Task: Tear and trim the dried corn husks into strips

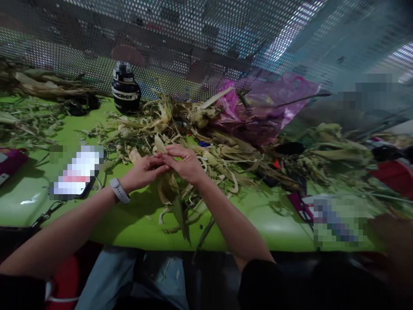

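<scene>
My left hand (143, 171), with a white band at the wrist, meets my right hand (186, 162) over the middle of the green table (125, 228). Both have their fingers bent and pinched together on a dry corn husk (171, 189). Its pale tip pokes up above the fingers, while longer brownish-green leaves hang below them toward the table edge. The exact grip of the fingertips is partly hidden. Just beyond the hands lies a heap of dried husks and stringy plant scraps (142, 125).
A black bottle (126, 92) stands at the back against a perforated metal screen (193, 47). Left of my hands lies a lit phone (77, 170). A pink plastic bag (258, 112) sits among husks. Another person's hand (392, 237) is at the right edge.
</scene>
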Tool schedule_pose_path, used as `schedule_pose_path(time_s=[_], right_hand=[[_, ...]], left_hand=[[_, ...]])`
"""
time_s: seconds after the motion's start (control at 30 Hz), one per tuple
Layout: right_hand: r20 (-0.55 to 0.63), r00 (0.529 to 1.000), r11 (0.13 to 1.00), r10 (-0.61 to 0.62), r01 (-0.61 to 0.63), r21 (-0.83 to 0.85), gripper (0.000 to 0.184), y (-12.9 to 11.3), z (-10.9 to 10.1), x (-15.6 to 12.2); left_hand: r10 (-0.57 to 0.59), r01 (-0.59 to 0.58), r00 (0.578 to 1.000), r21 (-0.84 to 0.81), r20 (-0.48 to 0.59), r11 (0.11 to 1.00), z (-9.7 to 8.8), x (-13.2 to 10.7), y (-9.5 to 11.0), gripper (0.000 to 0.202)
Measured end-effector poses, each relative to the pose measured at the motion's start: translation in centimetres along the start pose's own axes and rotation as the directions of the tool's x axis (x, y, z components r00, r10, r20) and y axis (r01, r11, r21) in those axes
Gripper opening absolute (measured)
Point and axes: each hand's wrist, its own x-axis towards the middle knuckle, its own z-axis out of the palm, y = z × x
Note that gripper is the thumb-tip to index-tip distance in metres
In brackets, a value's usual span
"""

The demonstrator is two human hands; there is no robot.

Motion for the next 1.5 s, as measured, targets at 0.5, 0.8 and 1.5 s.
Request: schedule_pose_path(time_s=[0.5,0.8,1.5], right_hand=[[0.093,0.949,0.877,0.301,-0.314,0.363,0.053,-0.4,-0.4,0.5],[0.215,0.923,0.939,0.319,-0.338,0.060,0.053,-0.1,-3.7,0.6],[0.285,0.936,0.978,0.206,-0.198,-0.057,0.057,0.7,-4.6,0.8]], left_hand=[[-0.149,0.229,0.950,-0.288,0.274,0.930,0.7,-0.4,1.5,0.029],[-0.387,0.256,0.917,-0.598,-0.099,0.760,0.2,0.1,0.1,0.028],[-0.373,0.240,0.918,-0.561,-0.132,0.792,-0.1,0.3,0.8,0.028]])
